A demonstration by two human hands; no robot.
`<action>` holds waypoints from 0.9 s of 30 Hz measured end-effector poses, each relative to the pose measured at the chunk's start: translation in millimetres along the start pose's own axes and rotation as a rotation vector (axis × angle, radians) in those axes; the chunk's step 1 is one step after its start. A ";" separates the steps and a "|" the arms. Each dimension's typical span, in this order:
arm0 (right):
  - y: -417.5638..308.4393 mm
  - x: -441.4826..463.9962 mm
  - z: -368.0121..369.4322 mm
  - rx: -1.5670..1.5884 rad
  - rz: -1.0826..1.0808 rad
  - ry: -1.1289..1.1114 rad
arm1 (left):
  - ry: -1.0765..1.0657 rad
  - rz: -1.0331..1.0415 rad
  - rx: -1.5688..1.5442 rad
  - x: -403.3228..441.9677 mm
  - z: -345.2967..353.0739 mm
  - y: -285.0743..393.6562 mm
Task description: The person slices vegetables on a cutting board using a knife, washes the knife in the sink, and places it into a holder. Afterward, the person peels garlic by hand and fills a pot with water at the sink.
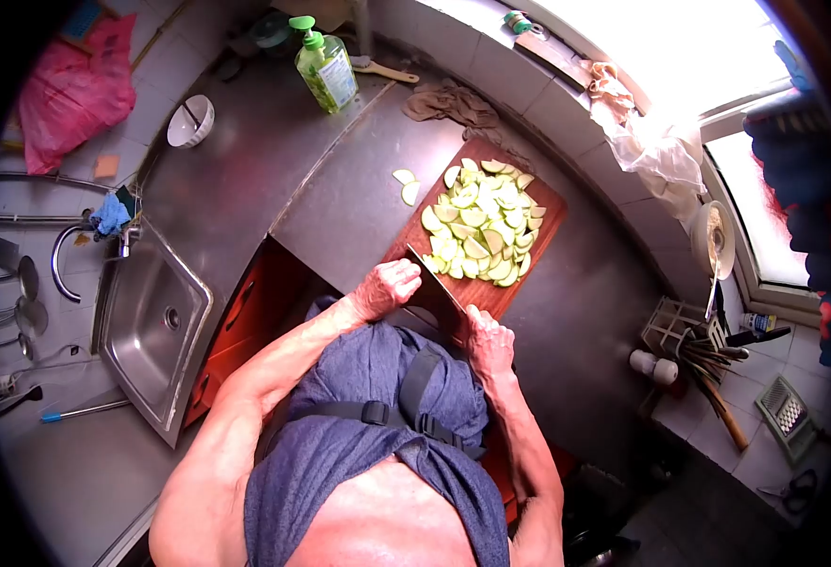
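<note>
A cleaver is held between my two hands at the near edge of the wooden cutting board. My right hand is closed around its handle end. Closed fingers of my left hand grip the opposite end of the blade. Just beyond the blade, a heap of pale green sliced vegetable, perhaps zucchini, covers much of the board. Two loose slices lie on the metal counter, left of the board. The blade's lower part is partly hidden by my hands.
At the back stands a green soap bottle, near a brown rag. A white bowl sits further left, above the steel sink. To the right are a utensil rack, a grater and scissors.
</note>
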State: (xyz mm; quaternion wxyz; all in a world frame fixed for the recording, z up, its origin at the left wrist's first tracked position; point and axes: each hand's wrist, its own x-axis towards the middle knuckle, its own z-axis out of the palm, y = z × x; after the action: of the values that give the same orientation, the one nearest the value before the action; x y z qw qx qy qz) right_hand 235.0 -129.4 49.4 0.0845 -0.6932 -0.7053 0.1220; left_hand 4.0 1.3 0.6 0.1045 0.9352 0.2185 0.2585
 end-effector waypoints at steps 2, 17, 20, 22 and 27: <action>-0.5 2.4 -2.3 -0.014 0.007 -0.025 | 0.037 0.017 0.016 0.6 1.6 -1.3; -11.8 -2.4 -10.7 0.051 0.014 -0.006 | 0.001 0.047 0.075 -4.7 4.0 -3.4; -10.9 -2.3 -12.9 0.044 0.021 -0.019 | 0.002 0.055 0.079 -5.3 2.7 -2.8; -12.5 -2.3 -13.0 0.040 0.023 -0.034 | -0.076 0.026 0.074 -6.4 1.2 -4.5; -15.0 -4.7 -22.3 0.067 0.015 -0.020 | 0.039 0.049 0.037 -3.6 4.5 -4.2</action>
State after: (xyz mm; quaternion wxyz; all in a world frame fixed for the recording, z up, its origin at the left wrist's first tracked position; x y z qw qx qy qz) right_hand 227.2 -133.1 75.3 0.0998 -0.6940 -0.6964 0.1530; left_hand 2.1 3.0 -6.1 0.0766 0.9367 0.2023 0.2753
